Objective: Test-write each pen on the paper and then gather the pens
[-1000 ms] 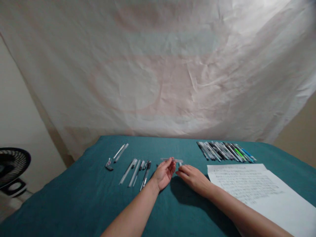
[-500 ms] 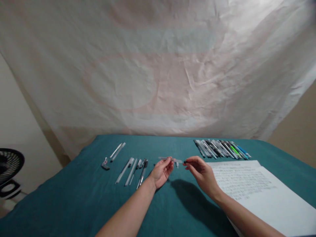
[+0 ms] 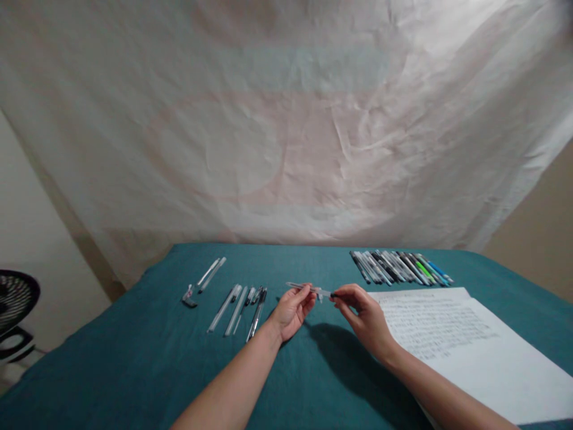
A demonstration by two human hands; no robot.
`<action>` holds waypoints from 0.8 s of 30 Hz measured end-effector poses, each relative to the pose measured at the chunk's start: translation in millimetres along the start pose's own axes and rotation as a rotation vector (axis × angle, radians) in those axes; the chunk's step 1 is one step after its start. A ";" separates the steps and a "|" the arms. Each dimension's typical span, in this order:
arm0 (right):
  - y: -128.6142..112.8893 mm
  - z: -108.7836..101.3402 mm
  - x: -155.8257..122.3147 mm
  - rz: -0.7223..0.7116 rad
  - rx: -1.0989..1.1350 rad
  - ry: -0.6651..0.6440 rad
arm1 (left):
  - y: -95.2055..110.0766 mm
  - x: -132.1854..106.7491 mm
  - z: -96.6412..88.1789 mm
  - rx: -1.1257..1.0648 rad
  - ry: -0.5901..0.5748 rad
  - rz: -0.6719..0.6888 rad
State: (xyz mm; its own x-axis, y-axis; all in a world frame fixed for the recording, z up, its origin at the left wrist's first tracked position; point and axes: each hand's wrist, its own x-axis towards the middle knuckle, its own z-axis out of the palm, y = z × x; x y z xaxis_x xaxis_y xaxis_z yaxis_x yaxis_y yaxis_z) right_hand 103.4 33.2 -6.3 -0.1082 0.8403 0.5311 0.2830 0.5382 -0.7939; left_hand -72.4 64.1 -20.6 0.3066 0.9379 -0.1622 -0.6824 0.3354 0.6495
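Over the middle of the table, my left hand [image 3: 293,312] is closed around a clear pen barrel [image 3: 325,293] that points to the right. A thin clear length sticks out beyond my fingers on the left. My right hand [image 3: 363,313] pinches a small black piece [image 3: 333,295] at the barrel's right end; it appears to touch the barrel, and its exact kind is too small to tell. A small pale clip-like part [image 3: 319,298] shows just below the barrel, by my left fingertips. Left of my left hand lie several pen parts, among them a clear barrel [image 3: 233,312] and a dark-tipped pen [image 3: 256,315].
A tight row of pens [image 3: 398,267] lies at the back right. Written-on paper sheets [image 3: 483,364] cover the right of the green tablecloth [image 3: 111,364]. Two slim pens [image 3: 212,275] and a correction-tape-like item [image 3: 188,297] lie at left. A black fan [image 3: 17,301] stands beyond the left edge.
The black piece in my right hand has come up against the barrel's right end. My left hand keeps its hold, and the view has shifted slightly.
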 end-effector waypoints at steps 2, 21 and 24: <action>0.7 -0.3 -0.4 -0.009 -0.012 -0.001 | -0.6 0.5 -0.4 0.013 -0.003 0.005; 12.2 -2.5 -0.8 -0.034 -0.157 0.013 | 0.0 -1.4 3.1 0.081 0.002 0.022; 12.5 -2.9 -1.2 -0.041 -0.184 0.011 | -0.8 -1.4 2.3 0.093 -0.009 0.035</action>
State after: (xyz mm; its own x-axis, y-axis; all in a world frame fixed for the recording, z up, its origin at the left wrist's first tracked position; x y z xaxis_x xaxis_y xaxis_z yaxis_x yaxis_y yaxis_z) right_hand 109.8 38.7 -16.0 -0.1128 0.8168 0.5658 0.4486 0.5500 -0.7044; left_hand -70.7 62.4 -19.2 0.2895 0.9481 -0.1318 -0.6281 0.2920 0.7212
